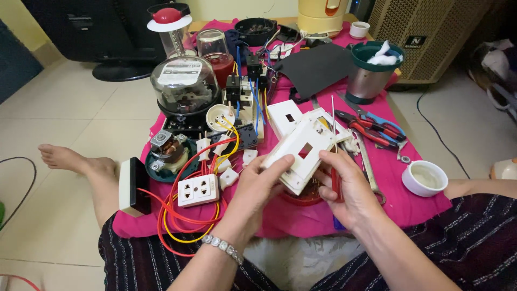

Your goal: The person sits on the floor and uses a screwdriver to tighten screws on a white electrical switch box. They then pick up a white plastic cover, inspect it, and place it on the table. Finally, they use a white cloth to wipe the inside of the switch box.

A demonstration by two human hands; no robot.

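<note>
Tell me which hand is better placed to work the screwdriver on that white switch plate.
Right. The right hand already grips the red-handled screwdriver, shaft upright beside the white switch plate. The left hand is occupied steadying the plate's near edge, so it likely suits holding.

Your right hand [344, 188] hides the screwdriver [335, 145] handle; only the shaft shows. The white switch plate [304, 151] covers the red bowl [304, 198] behind it. The yellow appliance [322, 13] is cut off by the top edge. Meter [184, 83] internals are too small to tell.
</note>
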